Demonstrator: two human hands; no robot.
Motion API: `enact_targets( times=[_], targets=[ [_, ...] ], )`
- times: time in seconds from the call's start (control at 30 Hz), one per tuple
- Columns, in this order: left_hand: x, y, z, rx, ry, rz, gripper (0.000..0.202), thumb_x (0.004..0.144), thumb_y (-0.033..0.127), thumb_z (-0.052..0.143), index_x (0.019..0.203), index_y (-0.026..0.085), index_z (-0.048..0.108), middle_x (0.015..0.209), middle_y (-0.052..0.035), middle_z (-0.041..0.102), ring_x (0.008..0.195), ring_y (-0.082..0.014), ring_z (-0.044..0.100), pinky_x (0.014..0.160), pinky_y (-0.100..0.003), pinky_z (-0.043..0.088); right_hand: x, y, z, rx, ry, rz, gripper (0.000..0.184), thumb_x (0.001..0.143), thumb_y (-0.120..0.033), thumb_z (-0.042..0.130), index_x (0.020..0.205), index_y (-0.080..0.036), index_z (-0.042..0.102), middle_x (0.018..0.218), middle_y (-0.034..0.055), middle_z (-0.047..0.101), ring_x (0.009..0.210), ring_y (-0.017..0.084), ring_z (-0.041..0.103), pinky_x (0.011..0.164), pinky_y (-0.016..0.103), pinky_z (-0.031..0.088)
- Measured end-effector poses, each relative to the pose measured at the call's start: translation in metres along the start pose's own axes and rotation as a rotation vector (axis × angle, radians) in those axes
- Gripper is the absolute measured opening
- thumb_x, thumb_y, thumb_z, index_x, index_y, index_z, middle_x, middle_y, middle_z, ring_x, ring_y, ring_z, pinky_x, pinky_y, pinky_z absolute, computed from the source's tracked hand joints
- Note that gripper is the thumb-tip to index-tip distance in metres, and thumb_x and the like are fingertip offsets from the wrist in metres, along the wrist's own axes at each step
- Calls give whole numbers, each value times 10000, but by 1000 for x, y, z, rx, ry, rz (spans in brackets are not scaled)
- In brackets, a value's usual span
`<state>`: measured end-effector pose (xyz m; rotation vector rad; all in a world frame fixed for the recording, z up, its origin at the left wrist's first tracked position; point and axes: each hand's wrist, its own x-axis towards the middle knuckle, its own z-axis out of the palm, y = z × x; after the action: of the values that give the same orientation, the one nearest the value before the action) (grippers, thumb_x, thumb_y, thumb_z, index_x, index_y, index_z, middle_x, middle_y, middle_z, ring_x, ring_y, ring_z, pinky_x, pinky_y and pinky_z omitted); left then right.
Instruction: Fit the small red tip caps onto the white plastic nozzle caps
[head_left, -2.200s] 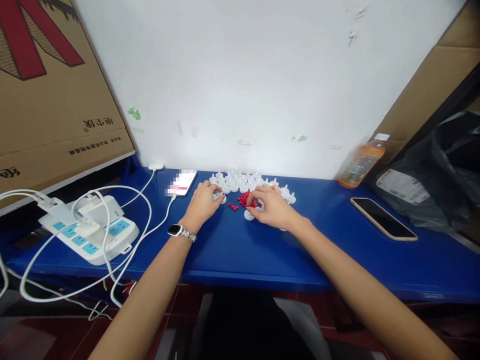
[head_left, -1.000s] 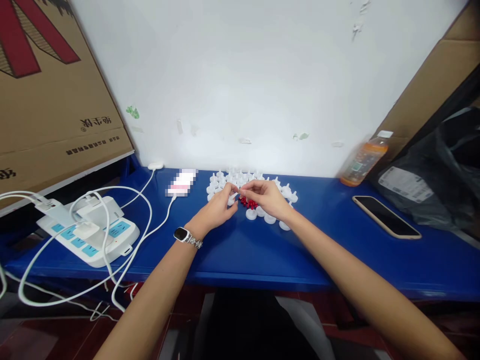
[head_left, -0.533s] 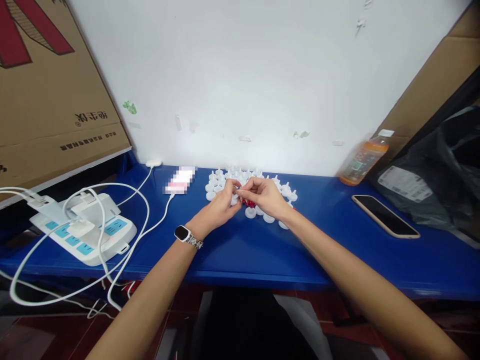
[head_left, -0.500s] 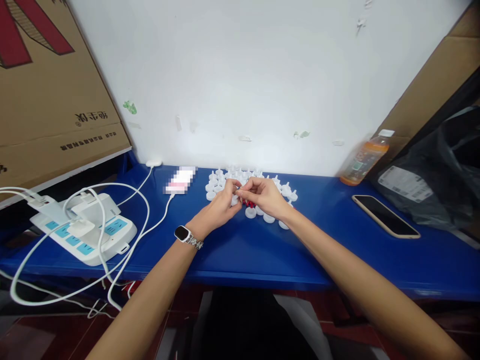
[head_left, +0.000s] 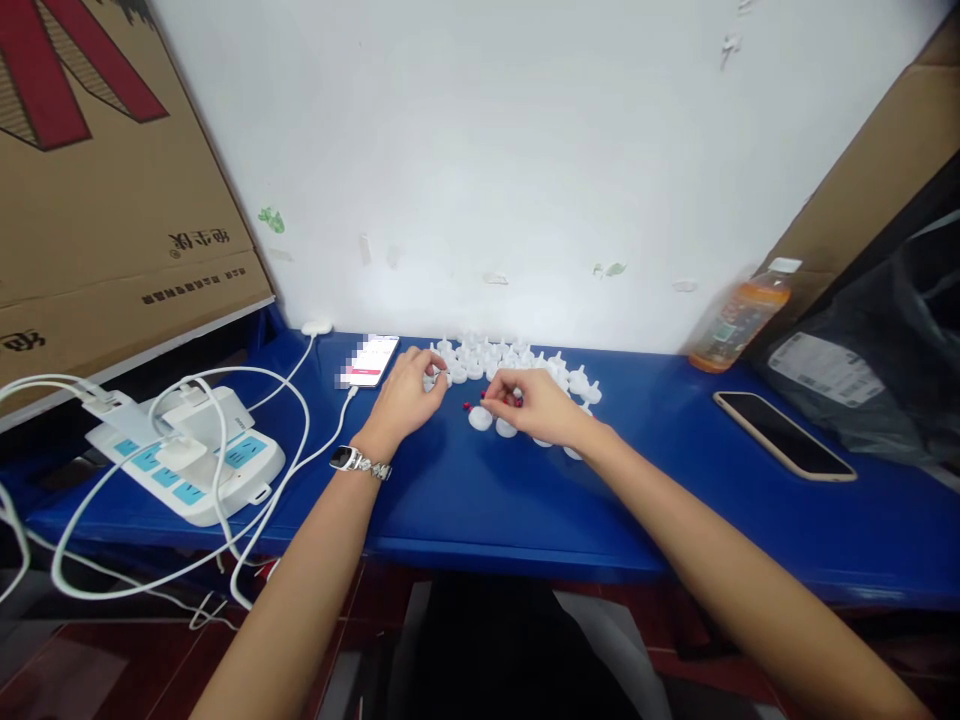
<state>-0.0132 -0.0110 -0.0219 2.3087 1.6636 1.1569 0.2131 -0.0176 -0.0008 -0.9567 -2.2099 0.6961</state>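
Note:
A cluster of small white plastic caps [head_left: 495, 357] with thin upright spouts stands at the back middle of the blue table. My left hand [head_left: 409, 397] is at the cluster's left edge, and a white cap [head_left: 438, 379] shows between its thumb and fingers. To the right, my right hand [head_left: 532, 402] is closed in a pinch above several small red pieces [head_left: 466, 406]; what its fingertips hold is too small to make out. Just in front of that hand, a white cap [head_left: 481, 419] lies on the table, with others partly hidden by the hand.
Left of the hands lies a lit phone [head_left: 377, 358] on a charging cable. A white power strip [head_left: 196, 480] with looping cables takes up the left side. On the right are a dark phone [head_left: 784, 434], an orange drink bottle [head_left: 742, 318] and a dark plastic bag [head_left: 885, 340].
My hands, together half a second ago, have parted. The left has moved left to the cluster's edge; the right is now in a pinch over the red pieces. The view has shifted slightly.

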Motion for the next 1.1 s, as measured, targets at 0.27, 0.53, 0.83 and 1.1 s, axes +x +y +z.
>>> enact_targets(
  times=[0.27,0.53,0.83,1.1],
  targets=[
    [-4,-4,7,152,-3,-122,224,843,332,649,1017,191,642,971,-85,561,968,-285,568,893,-443,463,-1,3,1,-464,-52,-99,54,781,-176,613,734,-190,635,678,-3,587,789,180,541,839,341,290],
    [-2,-19,6,-60,-68,-200,75,824,225,644,857,167,677,864,-60,622,807,-199,606,778,-349,492,4,0,6,-485,27,-56,131,863,-304,588,819,-200,653,741,18,618,836,210,530,836,355,281],
    [-5,2,-7,-281,-224,39,144,896,322,602,905,199,676,941,-50,685,904,-203,637,788,-323,485,19,-2,25,-707,-78,-66,189,868,-365,630,803,-192,671,879,92,653,941,268,523,870,409,290],
    [-6,6,-1,-462,-200,19,211,984,389,471,996,213,585,949,-38,699,862,-174,661,750,-279,490,17,1,27,-664,-45,-80,116,855,-248,605,773,-181,654,851,88,679,931,259,553,873,413,322]
  ],
)
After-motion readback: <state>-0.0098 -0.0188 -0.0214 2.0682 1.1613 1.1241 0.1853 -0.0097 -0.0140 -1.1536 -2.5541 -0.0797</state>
